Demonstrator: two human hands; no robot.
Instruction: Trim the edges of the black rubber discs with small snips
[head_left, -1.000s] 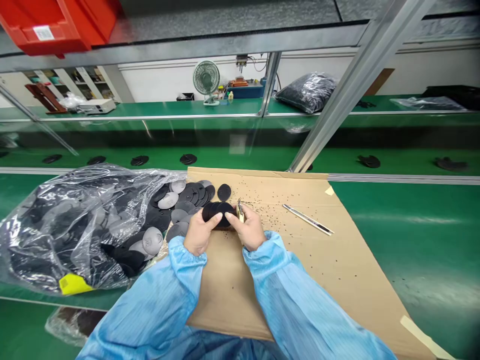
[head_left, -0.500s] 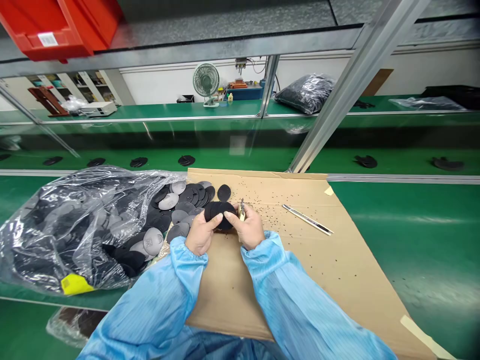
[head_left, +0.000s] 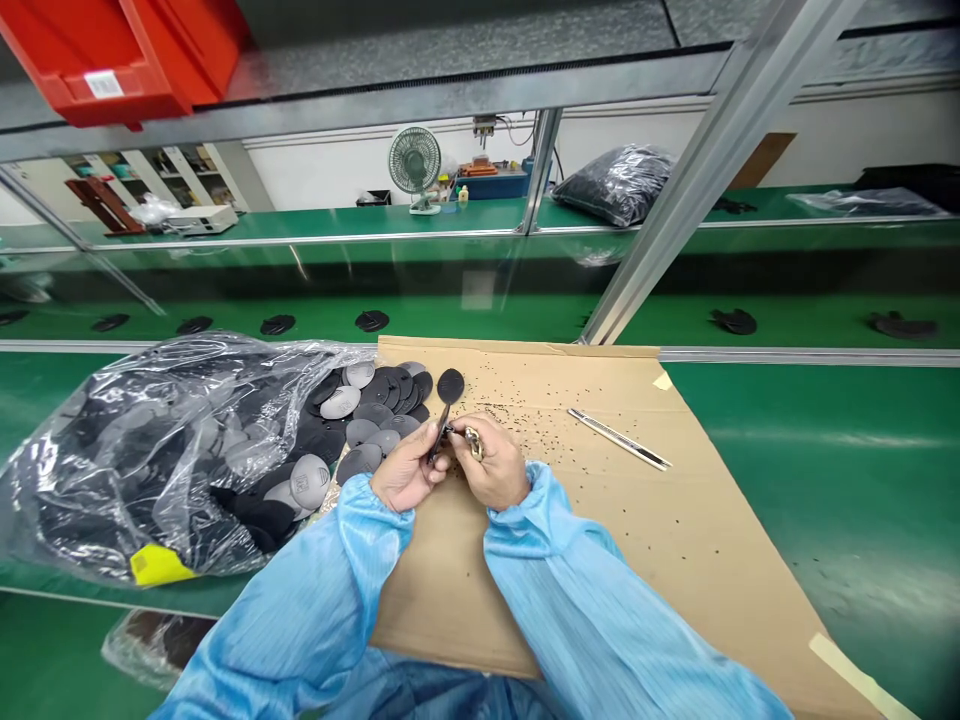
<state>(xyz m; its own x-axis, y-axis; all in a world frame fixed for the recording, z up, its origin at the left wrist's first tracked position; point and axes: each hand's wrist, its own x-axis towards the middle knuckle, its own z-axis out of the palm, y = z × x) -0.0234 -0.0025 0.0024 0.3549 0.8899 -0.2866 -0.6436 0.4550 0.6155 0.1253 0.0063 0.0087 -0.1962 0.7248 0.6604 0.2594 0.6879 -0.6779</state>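
My left hand [head_left: 410, 470] pinches a thin black disc [head_left: 438, 437], which is turned almost edge-on above the cardboard sheet [head_left: 517, 570]. Close against its right side, my right hand [head_left: 493, 464] is closed round a small tool [head_left: 474, 443] with pale yellow and metallic parts; its kind is unclear. The tool's tip seems to be by the disc, though fingers partly hide the contact. A single black oval disc [head_left: 451, 385] lies just beyond my hands. Left of them, many grey and black discs [head_left: 360, 462] are piled beside an open clear plastic bag [head_left: 172, 440].
A slim utility knife [head_left: 619, 438] lies on the cardboard to the right, among scattered black crumbs. Behind, black parts [head_left: 373, 320] sit spaced along a green strip. A metal post [head_left: 675, 200] slants at right; a red bin [head_left: 142, 60] hangs overhead at left.
The disc was held in both hands with its face toward me; now it is turned edge-on in my left hand. My right hand has turned, bringing the tool to it.
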